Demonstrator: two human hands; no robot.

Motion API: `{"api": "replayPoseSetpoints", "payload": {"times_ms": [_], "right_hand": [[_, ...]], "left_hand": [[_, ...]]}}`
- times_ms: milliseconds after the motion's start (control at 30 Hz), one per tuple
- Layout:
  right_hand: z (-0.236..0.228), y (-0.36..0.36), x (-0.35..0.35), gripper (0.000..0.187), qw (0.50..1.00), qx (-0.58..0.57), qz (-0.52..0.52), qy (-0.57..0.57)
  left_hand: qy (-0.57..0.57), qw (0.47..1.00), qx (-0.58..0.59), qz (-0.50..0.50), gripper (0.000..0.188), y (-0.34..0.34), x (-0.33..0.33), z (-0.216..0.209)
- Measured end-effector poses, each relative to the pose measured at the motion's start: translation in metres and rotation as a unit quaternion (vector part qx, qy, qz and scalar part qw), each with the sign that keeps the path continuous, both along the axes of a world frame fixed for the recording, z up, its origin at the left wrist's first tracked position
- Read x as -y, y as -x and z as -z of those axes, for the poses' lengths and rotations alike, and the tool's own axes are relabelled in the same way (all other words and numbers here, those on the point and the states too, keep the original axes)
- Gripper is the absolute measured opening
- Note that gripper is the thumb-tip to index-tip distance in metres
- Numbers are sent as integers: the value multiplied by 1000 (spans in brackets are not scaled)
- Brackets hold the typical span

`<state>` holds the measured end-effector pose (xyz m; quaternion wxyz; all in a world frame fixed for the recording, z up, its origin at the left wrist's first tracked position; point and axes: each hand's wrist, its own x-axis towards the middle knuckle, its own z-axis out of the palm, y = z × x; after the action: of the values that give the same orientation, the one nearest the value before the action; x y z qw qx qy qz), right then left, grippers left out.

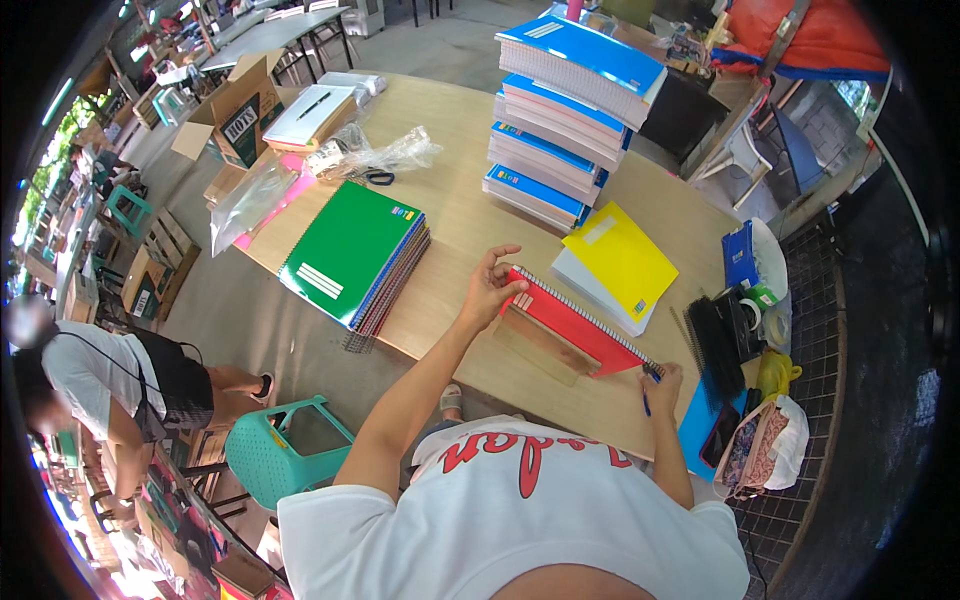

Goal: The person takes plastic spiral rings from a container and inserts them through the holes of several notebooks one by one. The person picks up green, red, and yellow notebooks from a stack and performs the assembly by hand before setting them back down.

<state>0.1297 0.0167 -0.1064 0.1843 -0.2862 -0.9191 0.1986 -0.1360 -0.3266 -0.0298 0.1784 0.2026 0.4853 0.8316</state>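
Observation:
A red spiral notebook stands tilted on a wooden table, leaning on a small wooden block. My left hand rests on the notebook's near left corner, fingers spread. At the notebook's right end, my right hand pinches a small blue tool against the wire spiral. Beside the red notebook lies a yellow notebook on a white one.
A green-topped pile of spiral notebooks lies at left. A tall stack of blue notebooks stands behind. Black binding combs, tape rolls and a floral pouch sit at right. A cardboard box, plastic wrap and scissors are far left. A teal stool and a seated person are below left.

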Motion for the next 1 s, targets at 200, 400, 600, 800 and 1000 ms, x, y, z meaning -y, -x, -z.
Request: {"api": "replayPoseSetpoints", "payload": {"times_ms": [200, 400, 600, 800, 1000], "right_hand": [[-183, 98, 68, 39, 941, -115, -314, 56], [-191, 157, 147, 48, 891, 107, -441, -32], [-258, 175, 166, 37, 830, -223, -403, 315], [-201, 229, 275, 46, 701, -383, -192, 570], [-114, 302, 411, 52, 696, -353, -159, 605]], "left_hand": [[2, 998, -41, -52, 59, -6, 5, 20], [35, 997, -68, -31, 66, -11, -14, 3], [119, 969, 0, -215, 72, -46, 66, -37], [135, 953, -140, -232, 30, -15, 193, -103], [451, 810, -167, -336, 37, 45, 325, -94]]}}
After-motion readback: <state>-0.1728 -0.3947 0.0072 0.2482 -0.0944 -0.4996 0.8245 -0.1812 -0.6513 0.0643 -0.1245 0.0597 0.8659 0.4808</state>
